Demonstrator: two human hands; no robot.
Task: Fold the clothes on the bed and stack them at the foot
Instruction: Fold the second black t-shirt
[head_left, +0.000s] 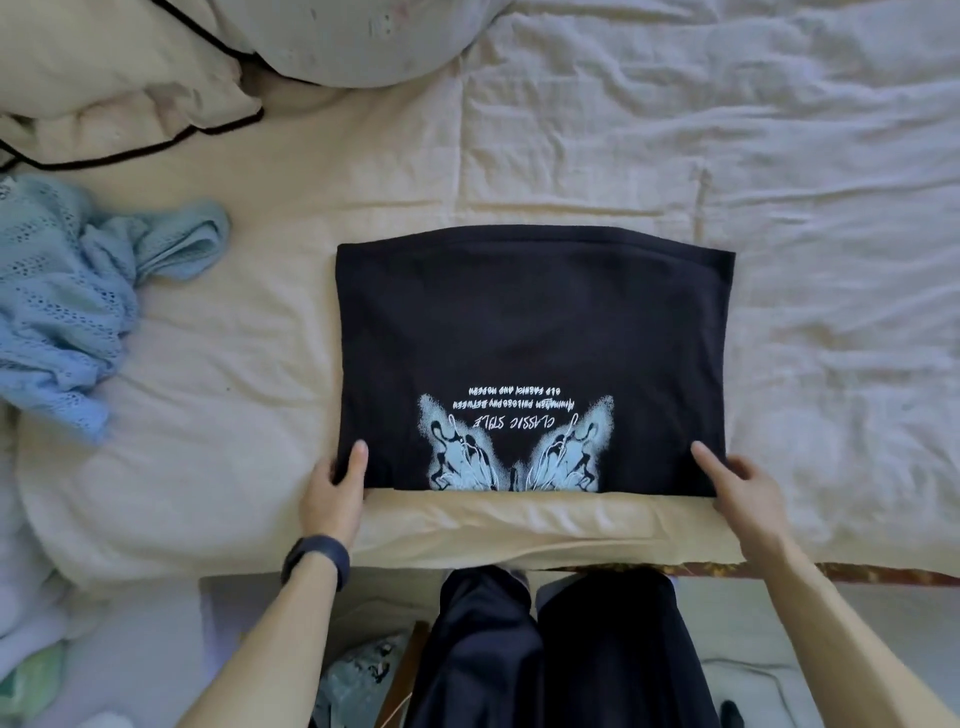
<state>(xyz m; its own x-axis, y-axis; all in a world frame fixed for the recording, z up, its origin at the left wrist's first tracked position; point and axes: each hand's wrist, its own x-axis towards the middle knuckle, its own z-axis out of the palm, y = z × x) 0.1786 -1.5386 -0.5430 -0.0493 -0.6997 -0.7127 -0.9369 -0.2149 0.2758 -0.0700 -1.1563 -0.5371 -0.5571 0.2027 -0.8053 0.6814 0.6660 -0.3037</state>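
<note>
Black fabric is clamped at both near corners. We see the left hand (335, 488) with its thumb lying on top of the corner at 7 o'clock and its fingers tucked out of sight under the edge, and the right hand (743, 486) holding the corner at 5 o'clock the same way, thumb above and fingers below. What they pinch is the black T-shirt (535, 332), folded into a wide rectangle and lying flat at the middle of the view, near the edge of the bed closest to us. Its pale blue butterfly print (514, 457) and white lettering sit upside down along the near fold, between the two hands. A dark wristband (314, 560) circles the left wrist. Around the shirt spreads the rumpled cream bed sheet (779, 182). At 9 o'clock, well apart from the shirt, a light blue knit garment (67, 306) lies crumpled and unfolded. At 11 o'clock we see cream pillows (104, 78) with dark piping, and at 6 o'clock our own dark trousers (545, 649) below the bed's edge.
</note>
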